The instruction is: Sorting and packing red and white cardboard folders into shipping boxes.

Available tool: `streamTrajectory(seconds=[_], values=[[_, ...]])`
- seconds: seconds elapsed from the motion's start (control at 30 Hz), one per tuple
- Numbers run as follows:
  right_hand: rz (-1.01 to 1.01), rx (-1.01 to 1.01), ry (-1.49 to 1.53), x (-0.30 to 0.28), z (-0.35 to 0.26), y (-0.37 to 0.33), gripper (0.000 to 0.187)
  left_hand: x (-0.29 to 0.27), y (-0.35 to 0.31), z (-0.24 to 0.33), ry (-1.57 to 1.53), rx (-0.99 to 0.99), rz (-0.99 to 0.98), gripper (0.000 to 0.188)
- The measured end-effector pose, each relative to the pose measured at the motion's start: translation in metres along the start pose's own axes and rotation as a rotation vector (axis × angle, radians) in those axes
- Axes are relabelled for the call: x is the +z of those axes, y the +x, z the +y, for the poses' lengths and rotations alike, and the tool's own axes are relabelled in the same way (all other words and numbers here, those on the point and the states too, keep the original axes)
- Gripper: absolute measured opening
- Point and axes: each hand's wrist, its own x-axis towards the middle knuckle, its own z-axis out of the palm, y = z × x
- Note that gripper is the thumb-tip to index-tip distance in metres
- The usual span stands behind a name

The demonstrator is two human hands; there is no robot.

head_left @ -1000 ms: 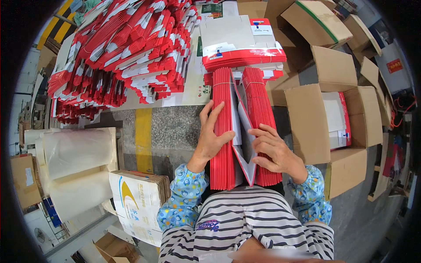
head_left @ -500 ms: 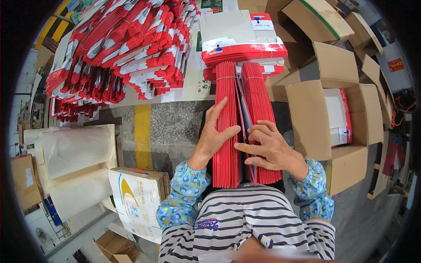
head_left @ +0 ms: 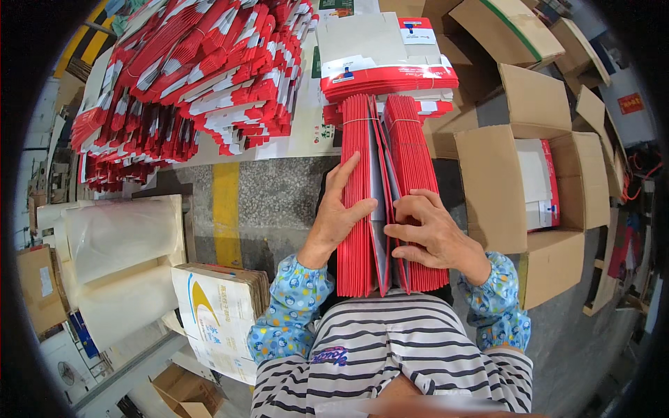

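Note:
Two upright bundles of red flat-folded cartons stand lengthwise before my body, a left bundle (head_left: 355, 258) and a right bundle (head_left: 418, 164). A band runs round the far end of each. Between them a gap shows grey inner faces and a loose red folded carton (head_left: 380, 261). My left hand (head_left: 339, 212) clasps the left bundle, fingers along its outer side and thumb across its top edges. Curled fingers of my right hand (head_left: 431, 233) rest over the right bundle, with index finger and thumb at the loose carton's edge; their exact grip is partly hidden.
A large heap of red-and-white folded cartons (head_left: 202, 76) covers the far left of the table. Beyond the bundles lies a flat carton stack (head_left: 387, 80). An open cardboard box (head_left: 491, 188) holding cartons stands at right. Wrapped rolls (head_left: 122, 240) and a packed stack (head_left: 212, 320) are at left.
The gap beside the left bundle has widened, with the loose carton tilted away from it. My right index finger has drawn back rightward from the left bundle, and those fingers are more curled.

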Motion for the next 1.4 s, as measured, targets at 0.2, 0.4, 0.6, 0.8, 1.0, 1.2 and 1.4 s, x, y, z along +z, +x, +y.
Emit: streamTrajectory(seconds=[0.2, 0.4, 0.6, 0.8, 1.0, 1.2, 1.4], values=[[0.05, -0.024, 0.049, 0.0, 0.008, -0.001, 0.027, -0.004, -0.001, -0.009, -0.138, -0.034, 0.009, 0.082], [0.0, 0.0, -0.029, 0.003, 0.003, 0.007, 0.036, 0.0, 0.0, -0.003, -0.045, -0.011, -0.007, 0.081], [0.028, -0.052, -0.061, 0.005, 0.006, 0.005, 0.044, 0.001, 0.001, 0.005, -0.014, 0.002, -0.012, 0.079], [0.002, -0.027, -0.035, 0.003, 0.004, 0.006, 0.038, 0.0, 0.001, -0.001, 0.016, 0.029, -0.006, 0.079], [0.089, 0.005, -0.052, 0.0, 0.005, 0.003, 0.03, -0.004, 0.0, -0.009, -0.031, 0.018, 0.009, 0.079], [-0.03, 0.012, -0.032, 0.002, 0.006, 0.004, 0.033, -0.001, 0.001, -0.006, -0.013, -0.002, -0.004, 0.078], [-0.072, -0.006, -0.104, 0.002, 0.0, 0.01, 0.046, 0.002, 0.002, -0.003, -0.024, -0.004, -0.016, 0.078]])
